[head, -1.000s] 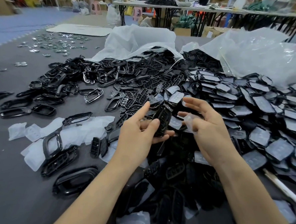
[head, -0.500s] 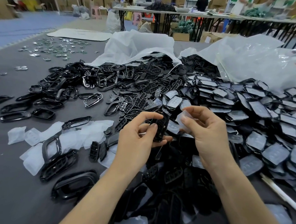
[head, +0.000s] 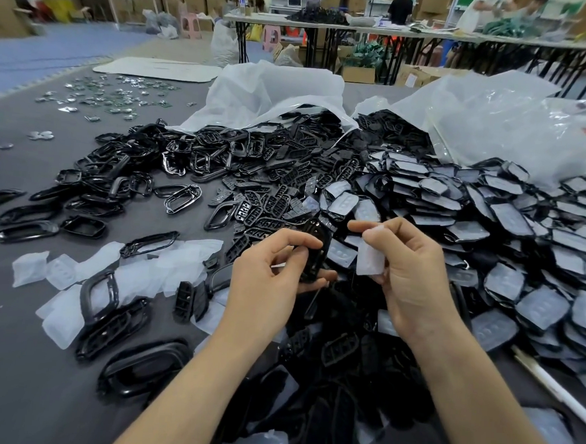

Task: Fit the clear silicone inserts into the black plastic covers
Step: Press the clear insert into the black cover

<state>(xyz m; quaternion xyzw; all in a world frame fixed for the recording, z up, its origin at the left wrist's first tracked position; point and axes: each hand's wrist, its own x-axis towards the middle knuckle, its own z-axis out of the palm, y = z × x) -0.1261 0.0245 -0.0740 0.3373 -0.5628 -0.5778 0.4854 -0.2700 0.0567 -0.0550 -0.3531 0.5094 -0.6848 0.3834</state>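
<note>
Clear insert [head: 370, 261] — now lower, upright

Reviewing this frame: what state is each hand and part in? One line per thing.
left hand: grips the black cover
black cover: held on edge, no insert visible in it
right hand: pinches the clear insert
clear insert: held beside the cover, not yet fitted
right-side pile: covers with inserts fitted
loose inserts: lying unfitted on the table
white bag: open, black parts spilling out

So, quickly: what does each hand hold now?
Left hand: holding a black cover.
Right hand: holding a clear insert.
</note>
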